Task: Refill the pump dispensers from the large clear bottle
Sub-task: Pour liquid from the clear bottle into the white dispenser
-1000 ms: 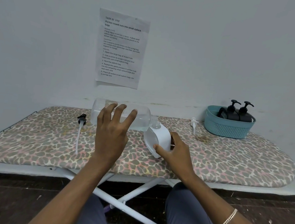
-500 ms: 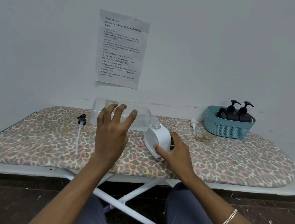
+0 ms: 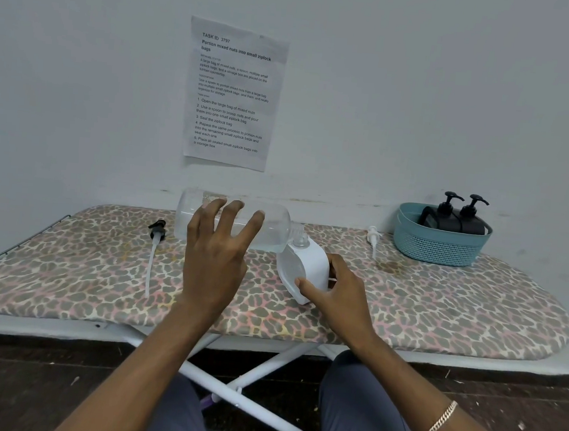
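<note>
Left fingers (image 3: 230,222) splay around clear bottle (image 3: 275,230); right fingers (image 3: 339,265) grip white dispenser (image 3: 306,263).

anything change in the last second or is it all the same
Nothing visibly changed. The left hand holds the clear bottle on its side as before, mouth at the neck of the white dispenser, which the right hand grips, tilted. The black pump, white pump and basket lie where they were.
</note>
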